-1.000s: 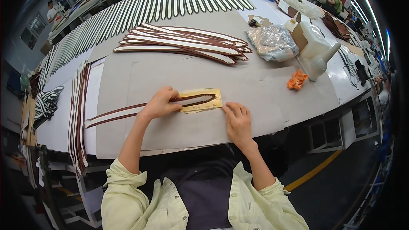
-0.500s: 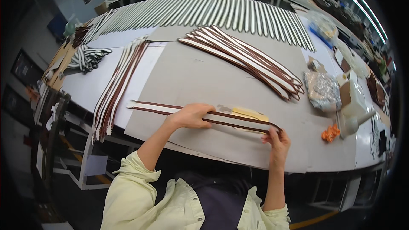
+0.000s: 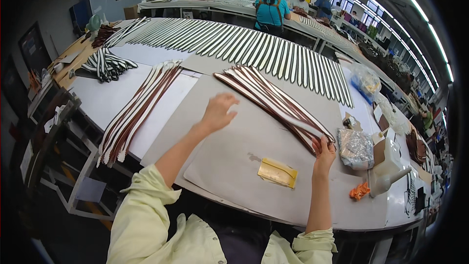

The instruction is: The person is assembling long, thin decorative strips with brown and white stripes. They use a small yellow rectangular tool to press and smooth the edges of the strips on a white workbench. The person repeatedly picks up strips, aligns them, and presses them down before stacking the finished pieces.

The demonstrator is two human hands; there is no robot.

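A fanned pile of brown-edged white strips [image 3: 266,99] lies slantwise in the middle of the table. At its near right end, my right hand [image 3: 324,156] pinches the end of a strip [image 3: 302,125], which stretches back over the pile and is partly blurred. My left hand [image 3: 220,112] hovers left of the pile over the grey board, holding nothing, its fingers apart and slightly smeared by motion. Nearer me, a flat yellow block or pad [image 3: 277,172] lies on the grey board [image 3: 224,161].
Left lies another bundle of brown-and-white strips [image 3: 139,112]; behind it, a heap of black-and-white ones [image 3: 108,64]. Long dark-edged strips [image 3: 234,44] line the far side. A plastic-wrapped packet [image 3: 355,149], white bottle [image 3: 386,181] and crumpled orange piece [image 3: 359,191] stand right. People work beyond.
The strip stretched between both hands above the yellow piece is gone from there. My left hand has let go and moved up; my right is at the pile's end. The view has tilted up.
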